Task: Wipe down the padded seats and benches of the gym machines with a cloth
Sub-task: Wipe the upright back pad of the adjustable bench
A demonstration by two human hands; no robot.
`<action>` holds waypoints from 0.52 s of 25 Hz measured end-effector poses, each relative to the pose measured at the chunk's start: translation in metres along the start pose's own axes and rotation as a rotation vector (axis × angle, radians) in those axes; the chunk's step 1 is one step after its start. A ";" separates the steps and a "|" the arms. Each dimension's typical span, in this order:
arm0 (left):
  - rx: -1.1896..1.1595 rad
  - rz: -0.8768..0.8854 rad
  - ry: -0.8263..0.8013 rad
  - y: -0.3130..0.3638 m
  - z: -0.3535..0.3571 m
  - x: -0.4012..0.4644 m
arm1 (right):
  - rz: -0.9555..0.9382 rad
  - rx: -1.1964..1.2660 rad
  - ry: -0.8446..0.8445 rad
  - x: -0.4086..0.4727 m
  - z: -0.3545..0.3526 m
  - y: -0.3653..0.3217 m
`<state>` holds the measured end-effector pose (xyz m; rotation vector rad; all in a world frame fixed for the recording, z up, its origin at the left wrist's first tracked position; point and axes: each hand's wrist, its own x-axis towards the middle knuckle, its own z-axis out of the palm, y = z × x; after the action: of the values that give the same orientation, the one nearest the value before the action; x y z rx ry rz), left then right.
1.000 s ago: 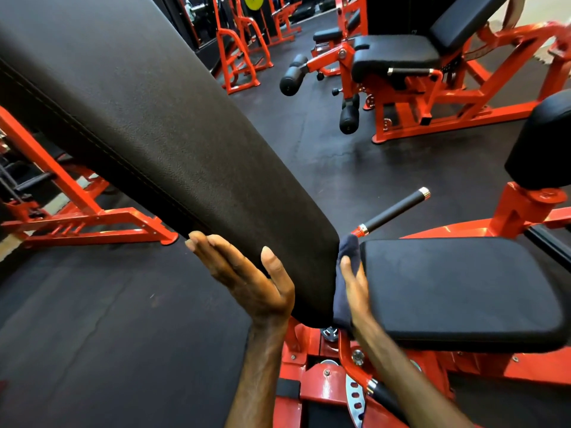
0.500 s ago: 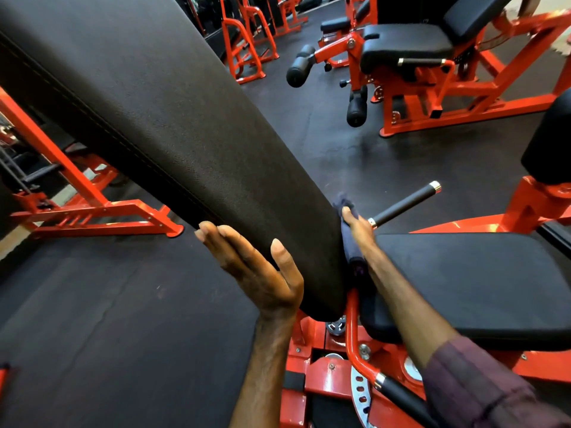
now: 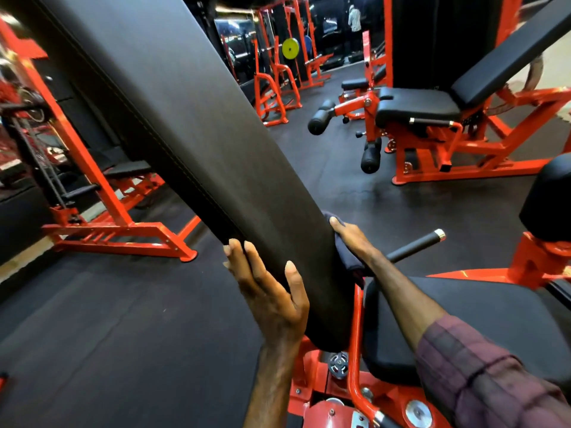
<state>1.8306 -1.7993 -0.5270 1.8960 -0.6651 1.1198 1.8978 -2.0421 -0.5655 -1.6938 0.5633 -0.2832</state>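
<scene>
We note the inclined back pad [image 3: 197,143] rising from the red machine frame [image 3: 321,387], the seat pad [image 3: 482,319] beside it at lower right. The left hand [image 3: 272,291] braces the pad's left edge, fingers [image 3: 244,254] straight, thumb on its face. The right hand [image 3: 352,239] presses a dark cloth [image 3: 347,253] flat against the pad's right edge, fingers extended over it. A black handle [image 3: 417,245] projects just behind.
</scene>
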 end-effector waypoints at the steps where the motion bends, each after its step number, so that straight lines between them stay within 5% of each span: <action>1: -0.025 -0.039 -0.027 0.000 -0.003 0.007 | -0.046 0.057 -0.006 0.003 0.001 -0.015; 8: -0.073 0.046 0.049 0.007 -0.034 0.124 | -0.017 0.003 -0.001 -0.006 0.004 -0.007; 13: -0.039 0.126 0.085 0.005 -0.039 0.170 | -0.199 0.169 -0.029 0.001 0.009 -0.099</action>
<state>1.8883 -1.7745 -0.3644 1.7831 -0.7614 1.2503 1.9239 -2.0237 -0.4715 -1.5883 0.3400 -0.4365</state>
